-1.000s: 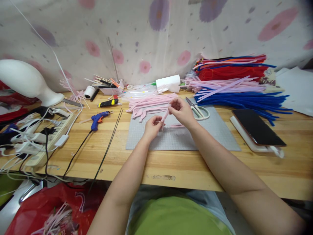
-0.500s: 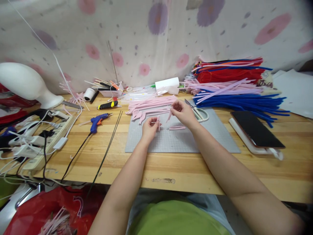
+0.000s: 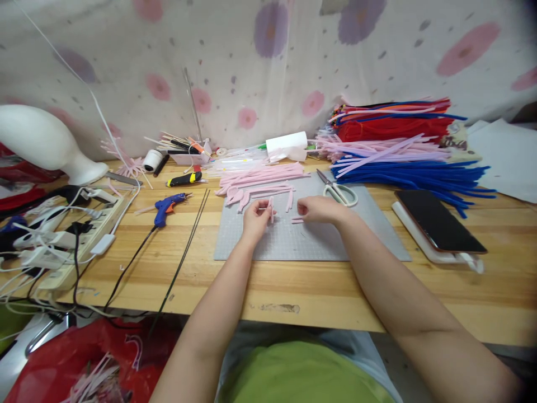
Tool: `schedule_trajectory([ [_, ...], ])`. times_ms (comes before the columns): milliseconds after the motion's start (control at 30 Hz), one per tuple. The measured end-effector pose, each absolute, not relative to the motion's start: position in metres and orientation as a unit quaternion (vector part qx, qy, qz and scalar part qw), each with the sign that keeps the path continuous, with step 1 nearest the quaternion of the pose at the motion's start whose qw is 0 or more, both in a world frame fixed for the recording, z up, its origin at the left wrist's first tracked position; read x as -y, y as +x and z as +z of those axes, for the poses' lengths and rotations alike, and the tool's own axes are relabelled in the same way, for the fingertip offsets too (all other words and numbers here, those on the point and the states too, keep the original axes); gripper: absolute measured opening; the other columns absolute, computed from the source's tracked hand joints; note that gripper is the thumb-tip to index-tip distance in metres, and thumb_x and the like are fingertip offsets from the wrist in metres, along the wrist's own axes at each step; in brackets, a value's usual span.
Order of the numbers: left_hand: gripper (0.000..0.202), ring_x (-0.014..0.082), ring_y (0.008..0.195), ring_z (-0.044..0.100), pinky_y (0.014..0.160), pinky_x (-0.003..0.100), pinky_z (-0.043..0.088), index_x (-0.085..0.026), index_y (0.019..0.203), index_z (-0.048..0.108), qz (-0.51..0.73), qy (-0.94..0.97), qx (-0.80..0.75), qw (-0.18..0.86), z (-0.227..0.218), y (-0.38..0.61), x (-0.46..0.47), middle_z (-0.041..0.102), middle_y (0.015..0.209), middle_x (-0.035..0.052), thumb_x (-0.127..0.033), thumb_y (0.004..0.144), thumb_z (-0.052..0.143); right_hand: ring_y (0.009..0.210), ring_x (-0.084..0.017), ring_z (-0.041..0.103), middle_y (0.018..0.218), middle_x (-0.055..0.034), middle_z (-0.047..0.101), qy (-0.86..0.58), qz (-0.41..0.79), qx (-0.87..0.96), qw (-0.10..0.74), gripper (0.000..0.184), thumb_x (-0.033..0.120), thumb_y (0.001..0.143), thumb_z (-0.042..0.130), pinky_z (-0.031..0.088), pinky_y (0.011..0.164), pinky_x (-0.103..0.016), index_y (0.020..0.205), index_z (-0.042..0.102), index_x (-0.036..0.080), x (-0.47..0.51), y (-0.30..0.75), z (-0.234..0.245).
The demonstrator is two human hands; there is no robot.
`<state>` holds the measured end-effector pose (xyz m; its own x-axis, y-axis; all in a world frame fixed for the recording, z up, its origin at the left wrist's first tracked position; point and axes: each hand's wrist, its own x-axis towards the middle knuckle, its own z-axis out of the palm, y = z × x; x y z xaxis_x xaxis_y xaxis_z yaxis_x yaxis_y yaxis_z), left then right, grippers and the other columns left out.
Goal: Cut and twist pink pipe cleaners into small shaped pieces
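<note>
My left hand [image 3: 257, 219] is closed in a pinch around a short pink pipe cleaner [image 3: 271, 211], held upright over the grey cutting mat [image 3: 289, 246]. To its right, my right hand [image 3: 315, 210] is low over the mat, fingers curled and pinched on short pink pipe cleaner pieces [image 3: 297, 220]; their left ends stick out and the rest is hidden. Between and beyond the hands lies a bent pink pipe cleaner [image 3: 289, 199]. Pink looped shapes [image 3: 237, 197] rest at the mat's upper left, near a row of long pink pipe cleaners [image 3: 260, 177].
Scissors [image 3: 342, 193] lie on the mat's far right part. Bundles of blue pipe cleaners [image 3: 411, 176] and other colours are stacked behind. A phone [image 3: 440, 221] is at right. Leftward are a glue gun [image 3: 168, 209], thin dark rods [image 3: 184, 254], a cutter [image 3: 184, 179] and a power strip [image 3: 84, 240].
My right hand has come down and towards me to the short pink pieces. The pink pipe cleaner it had at its fingertips now lies bent on the mat. My left hand has barely moved.
</note>
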<state>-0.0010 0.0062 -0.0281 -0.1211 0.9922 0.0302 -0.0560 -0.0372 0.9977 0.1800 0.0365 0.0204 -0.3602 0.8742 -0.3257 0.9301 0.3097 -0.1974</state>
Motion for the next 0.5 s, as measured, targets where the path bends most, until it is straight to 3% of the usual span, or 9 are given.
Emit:
schedule_trajectory([
  [67,0.024,0.0119,0.064,0.063,0.05,0.02,0.045,-0.015,0.08,0.055,0.552,0.465,-0.503,0.475,-0.027,-0.001,-0.006,0.059,0.072,0.0004,-0.03,0.064,0.063,0.067,-0.017,0.054,0.077,-0.0029,0.063,0.564,-0.162,-0.804,0.09,0.022,0.015,0.055,0.057,0.03,0.054,-0.024,0.076,0.057,0.021,-0.033,0.176,0.023],
  [133,0.022,0.0113,0.063,0.062,0.05,0.02,0.045,-0.015,0.079,0.053,0.557,0.465,-0.498,0.476,-0.027,0.0,-0.006,0.058,0.072,0.0,-0.029,0.064,0.063,0.064,-0.015,0.053,0.071,-0.0022,0.061,0.562,-0.177,-0.807,0.043,0.02,0.013,0.054,0.055,0.03,0.053,-0.024,0.073,0.055,0.02,-0.032,0.173,0.024],
  [300,0.02,0.0096,0.061,0.06,0.054,0.021,0.045,-0.016,0.076,0.048,0.558,0.473,-0.505,0.459,-0.034,0.0,-0.007,0.057,0.07,-0.001,-0.028,0.067,0.061,0.054,-0.011,0.048,0.06,0.0023,0.055,0.511,-0.302,-0.775,-0.217,0.01,0.017,0.061,0.047,0.032,0.05,-0.022,0.07,0.05,0.019,-0.031,0.167,0.029],
  [400,0.019,0.0093,0.061,0.059,0.055,0.021,0.045,-0.017,0.077,0.048,0.551,0.5,-0.511,0.43,-0.037,0.0,-0.007,0.057,0.072,-0.001,-0.03,0.069,0.059,0.052,-0.01,0.046,0.057,0.0032,0.053,0.494,-0.303,-0.774,-0.256,0.008,0.017,0.061,0.047,0.031,0.05,-0.022,0.069,0.048,0.019,-0.027,0.157,0.028],
  [500,0.017,0.0088,0.061,0.057,0.057,0.021,0.044,-0.017,0.078,0.049,0.544,0.526,-0.529,0.385,-0.037,-0.001,-0.006,0.057,0.075,-0.0003,-0.029,0.071,0.058,0.056,-0.011,0.046,0.062,0.0012,0.054,0.512,-0.228,-0.785,-0.263,0.007,0.017,0.062,0.049,0.03,0.053,-0.023,0.068,0.047,0.019,-0.022,0.143,0.023],
])
